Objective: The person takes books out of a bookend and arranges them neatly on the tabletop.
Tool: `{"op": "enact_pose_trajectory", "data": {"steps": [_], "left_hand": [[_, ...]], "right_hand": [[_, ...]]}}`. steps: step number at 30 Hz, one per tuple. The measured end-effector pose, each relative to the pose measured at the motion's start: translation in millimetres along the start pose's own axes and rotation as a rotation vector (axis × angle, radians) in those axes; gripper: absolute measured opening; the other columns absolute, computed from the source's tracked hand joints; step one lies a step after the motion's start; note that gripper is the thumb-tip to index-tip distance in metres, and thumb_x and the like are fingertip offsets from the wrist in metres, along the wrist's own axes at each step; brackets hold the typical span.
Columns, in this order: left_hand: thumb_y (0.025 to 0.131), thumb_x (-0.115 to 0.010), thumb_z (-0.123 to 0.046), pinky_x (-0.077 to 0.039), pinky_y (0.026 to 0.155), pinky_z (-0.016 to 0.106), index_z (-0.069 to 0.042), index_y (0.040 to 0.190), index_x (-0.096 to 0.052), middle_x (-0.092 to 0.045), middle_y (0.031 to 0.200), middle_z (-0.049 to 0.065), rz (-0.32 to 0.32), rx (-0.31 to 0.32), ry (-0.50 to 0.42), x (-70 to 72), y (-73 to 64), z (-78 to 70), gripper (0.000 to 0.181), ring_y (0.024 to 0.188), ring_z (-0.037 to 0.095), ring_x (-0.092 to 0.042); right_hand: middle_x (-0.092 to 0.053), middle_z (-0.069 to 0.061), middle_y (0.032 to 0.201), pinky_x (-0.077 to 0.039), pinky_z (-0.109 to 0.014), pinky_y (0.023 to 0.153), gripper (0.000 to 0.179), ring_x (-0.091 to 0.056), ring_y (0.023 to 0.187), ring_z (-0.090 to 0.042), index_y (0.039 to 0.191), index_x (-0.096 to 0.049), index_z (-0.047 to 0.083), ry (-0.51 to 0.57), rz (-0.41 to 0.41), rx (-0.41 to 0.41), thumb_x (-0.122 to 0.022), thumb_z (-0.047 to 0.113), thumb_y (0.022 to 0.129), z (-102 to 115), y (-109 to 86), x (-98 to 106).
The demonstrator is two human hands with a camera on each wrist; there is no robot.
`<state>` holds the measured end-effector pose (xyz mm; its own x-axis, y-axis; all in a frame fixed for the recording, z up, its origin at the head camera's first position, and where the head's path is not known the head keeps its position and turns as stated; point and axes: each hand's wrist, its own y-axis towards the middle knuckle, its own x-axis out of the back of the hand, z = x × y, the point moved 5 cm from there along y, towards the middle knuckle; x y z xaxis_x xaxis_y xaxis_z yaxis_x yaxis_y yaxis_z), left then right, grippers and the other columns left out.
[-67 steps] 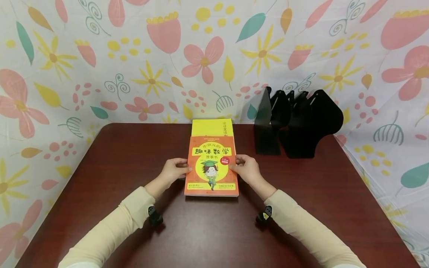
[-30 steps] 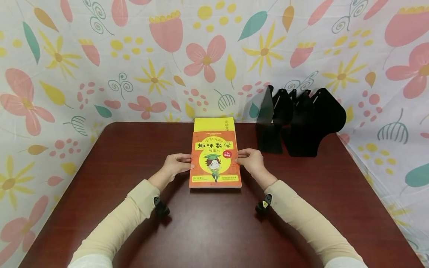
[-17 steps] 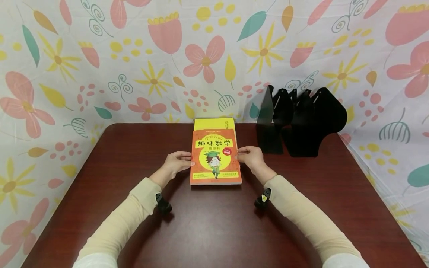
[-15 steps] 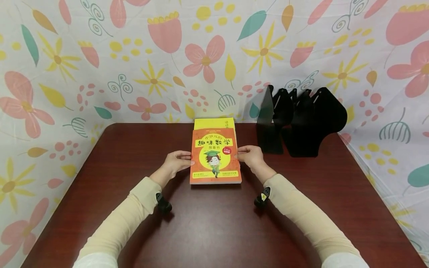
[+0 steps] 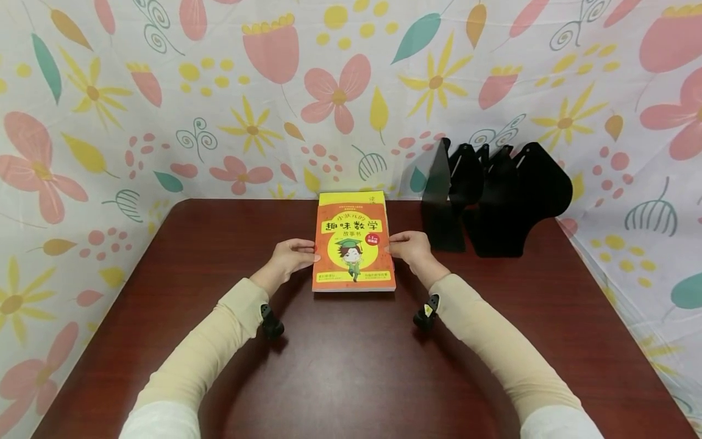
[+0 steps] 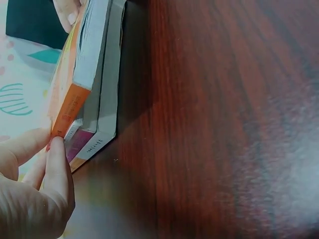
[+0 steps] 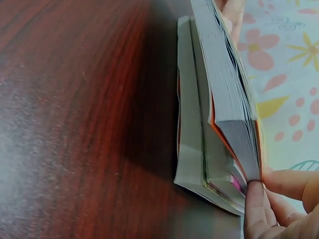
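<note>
An orange paperback book [image 5: 353,247] with a cartoon figure on its cover is held face up between my two hands. My left hand [image 5: 289,259] pinches its left edge, the spine side, with the thumb on the cover and fingers beneath. On the opposite edge my right hand [image 5: 412,250] pinches the page side the same way. Under the orange book, a yellow book [image 5: 342,197] shows only its top strip in the head view. In both wrist views the orange book is tilted above a stack of several books [image 6: 107,94], its far end out of sight.
Black metal bookends [image 5: 496,201] stand at the back right of the dark red-brown table [image 5: 351,366]. A floral cloth [image 5: 219,91] hangs behind the table's far edge. Small black wrist cameras [image 5: 271,321] sit at both cuffs.
Both hands have carried the orange book away from me, further over the yellow book, so less of the yellow cover shows. The grips stay the same, and the bookends have not moved.
</note>
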<state>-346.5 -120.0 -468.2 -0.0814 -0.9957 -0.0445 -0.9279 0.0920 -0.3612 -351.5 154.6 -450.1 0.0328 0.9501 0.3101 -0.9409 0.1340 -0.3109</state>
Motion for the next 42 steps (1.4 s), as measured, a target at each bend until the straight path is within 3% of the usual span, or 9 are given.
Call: {"op": "enact_pose_trajectory", "data": {"steps": [14,24,29,34,42], "left_hand": [[0.083,-0.064,0.011,-0.056,0.081,0.026,0.009,0.128,-0.052,-0.059,0.105,0.010,0.022,0.033,0.016,-1.5,14.9,-10.2,0.047,0.069,0.004,-0.065],[0.085,-0.067,0.005,-0.053,0.090,0.031,0.005,0.127,-0.055,-0.057,0.120,0.016,-0.010,0.039,0.049,-7.3,29.4,-20.1,0.044,0.071,0.005,-0.064],[0.085,-0.067,0.003,-0.051,0.093,0.031,0.003,0.127,-0.055,-0.054,0.131,0.018,-0.027,0.047,0.058,-6.1,33.1,-18.0,0.043,0.074,0.004,-0.065],[0.087,-0.065,0.002,-0.051,0.094,0.030,0.004,0.127,-0.055,-0.053,0.132,0.018,-0.039,0.025,0.041,-5.0,34.1,-16.7,0.041,0.076,0.004,-0.065],[0.089,-0.062,0.003,-0.049,0.097,0.032,0.007,0.127,-0.053,-0.051,0.135,0.020,-0.043,0.004,0.030,-6.1,36.0,-15.8,0.040,0.095,0.013,-0.068]], "right_hand": [[-0.057,-0.023,0.123,-0.052,-0.040,0.093,0.033,-0.064,0.106,-0.033,0.116,-0.061,-0.007,-0.027,-0.017,-0.070,-0.068,0.003,0.086,8.3,16.8,0.9],[-0.057,-0.024,0.124,-0.051,-0.040,0.094,0.034,-0.063,0.108,-0.033,0.118,-0.060,-0.008,-0.015,-0.016,-0.078,-0.068,0.002,0.086,17.0,28.8,7.2],[-0.057,-0.022,0.125,-0.050,-0.041,0.096,0.033,-0.062,0.110,-0.033,0.117,-0.061,-0.006,-0.002,-0.034,-0.105,-0.068,0.003,0.086,16.1,34.1,6.0],[-0.057,-0.021,0.125,-0.050,-0.040,0.096,0.032,-0.063,0.109,-0.032,0.117,-0.062,-0.005,-0.008,-0.064,-0.091,-0.069,0.004,0.086,15.1,37.8,3.0],[-0.058,-0.021,0.123,-0.051,-0.041,0.095,0.030,-0.064,0.106,-0.033,0.114,-0.064,-0.003,-0.028,-0.092,-0.083,-0.069,0.005,0.086,12.9,41.3,0.9]]}}
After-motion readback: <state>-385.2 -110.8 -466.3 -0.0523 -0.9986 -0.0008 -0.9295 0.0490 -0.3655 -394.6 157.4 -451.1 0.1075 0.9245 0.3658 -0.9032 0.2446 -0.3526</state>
